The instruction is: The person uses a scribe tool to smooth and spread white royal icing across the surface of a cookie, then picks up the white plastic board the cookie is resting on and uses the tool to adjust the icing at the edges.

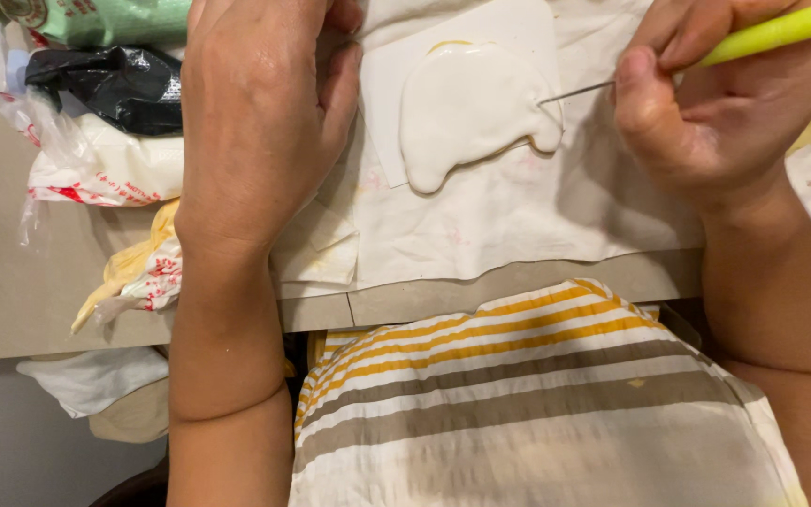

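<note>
A cookie coated in white icing (pixel 471 108), with a wavy lower edge, lies on a white paper square (pixel 518 28) atop a cream cloth (pixel 518 216). My right hand (pixel 715 103) grips a thin needle tool with a yellow-green handle (pixel 781 33); its metal tip touches the icing's right edge. My left hand (pixel 260 103) rests palm down on the cloth just left of the cookie, fingers curled by the paper's edge, holding nothing that I can see.
Plastic bags crowd the left of the beige table (pixel 11 300): a black one (pixel 110 84), a green one (pixel 96 19), white ones with red print (pixel 105 174). The table's front edge runs just below the cloth, above my striped shirt (pixel 518 404).
</note>
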